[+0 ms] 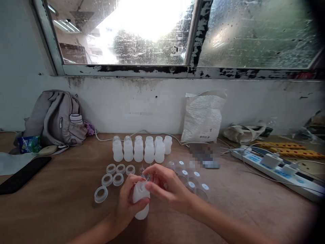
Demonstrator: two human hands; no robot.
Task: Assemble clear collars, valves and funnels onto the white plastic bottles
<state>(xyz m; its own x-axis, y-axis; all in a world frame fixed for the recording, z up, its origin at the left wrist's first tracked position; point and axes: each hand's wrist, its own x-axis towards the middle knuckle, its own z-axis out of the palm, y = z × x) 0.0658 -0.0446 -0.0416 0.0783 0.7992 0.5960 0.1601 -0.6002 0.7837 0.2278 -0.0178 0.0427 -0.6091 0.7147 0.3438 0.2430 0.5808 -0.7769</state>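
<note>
A frosted white bottle is tilted above the table, with my left hand wrapped round its side. At the bottle's upper end, the fingers of my right hand are pinched together on a small clear piece, partly hidden by the fingers. Just behind my hands, another small clear piece rests on the table. Several translucent rings lie to the left of the bottle. Clear round caps with pale blue-white discs are grouped to the right, some hidden behind my right hand.
Several frosted bottles stand in rows at the back. A grey backpack and black phone-like slab are left. A silvery bag leans on the wall. Right are a white power strip with cables and yellow perforated strips.
</note>
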